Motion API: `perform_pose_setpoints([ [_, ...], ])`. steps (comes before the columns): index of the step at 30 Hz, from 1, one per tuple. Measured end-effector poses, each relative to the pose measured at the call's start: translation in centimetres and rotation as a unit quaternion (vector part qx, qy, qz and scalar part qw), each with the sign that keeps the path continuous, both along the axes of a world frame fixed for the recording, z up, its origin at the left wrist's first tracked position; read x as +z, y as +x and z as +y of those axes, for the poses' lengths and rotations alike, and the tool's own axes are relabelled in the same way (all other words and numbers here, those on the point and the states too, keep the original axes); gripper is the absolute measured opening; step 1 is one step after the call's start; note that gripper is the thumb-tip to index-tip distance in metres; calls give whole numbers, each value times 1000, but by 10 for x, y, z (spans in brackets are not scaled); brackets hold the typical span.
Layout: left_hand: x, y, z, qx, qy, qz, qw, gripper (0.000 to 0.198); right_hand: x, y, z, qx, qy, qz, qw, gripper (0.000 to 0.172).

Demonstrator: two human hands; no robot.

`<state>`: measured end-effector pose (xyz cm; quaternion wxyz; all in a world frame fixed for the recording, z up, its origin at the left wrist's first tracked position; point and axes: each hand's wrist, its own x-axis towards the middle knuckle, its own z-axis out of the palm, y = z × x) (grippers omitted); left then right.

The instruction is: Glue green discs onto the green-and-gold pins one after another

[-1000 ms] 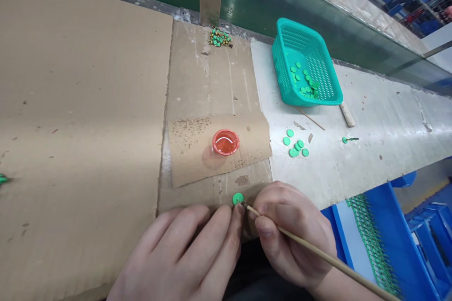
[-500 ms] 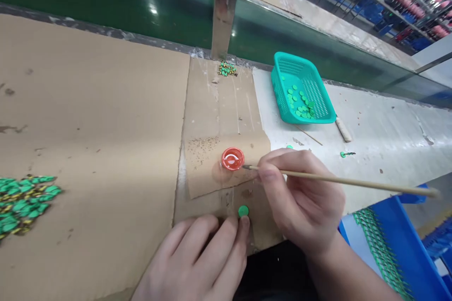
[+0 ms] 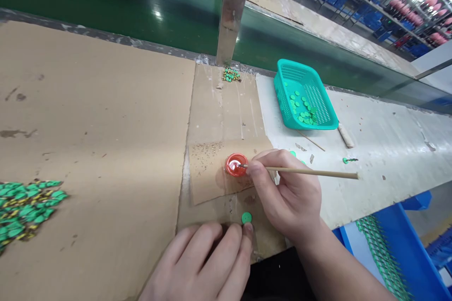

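My left hand (image 3: 201,263) rests on the cardboard sheet (image 3: 219,117) near the front edge. Its thumb tip touches the lower edge of a small green disc (image 3: 246,217) lying flat on the cardboard. My right hand (image 3: 286,193) pinches a thin wooden stick (image 3: 310,170) between thumb and fingers. The stick's dark tip dips into a small red-orange cup (image 3: 236,164) holding shiny liquid. The cup stands on a smaller, speckled cardboard piece (image 3: 208,169). My right hand hides part of a few green discs behind it.
A teal plastic basket (image 3: 305,96) holds several green discs on the white-covered bench (image 3: 388,150). Green-and-yellow pieces lie in piles at the left (image 3: 24,211) and back (image 3: 231,75). A metal post (image 3: 231,14) stands behind. Blue bins (image 3: 399,254) sit below right.
My right hand has brought the stick from the green disc over to the cup, and its tip now sits inside. The view has tilted upward, showing more of the left pile.
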<state>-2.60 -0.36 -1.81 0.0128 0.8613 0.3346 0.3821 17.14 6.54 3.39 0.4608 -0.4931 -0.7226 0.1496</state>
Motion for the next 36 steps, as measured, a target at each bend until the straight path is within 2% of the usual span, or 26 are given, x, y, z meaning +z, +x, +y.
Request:
perform_pose_setpoints([
  [36, -1, 0, 2, 1, 4, 8, 1000, 18, 3, 0, -2, 3, 15, -32, 999, 21],
])
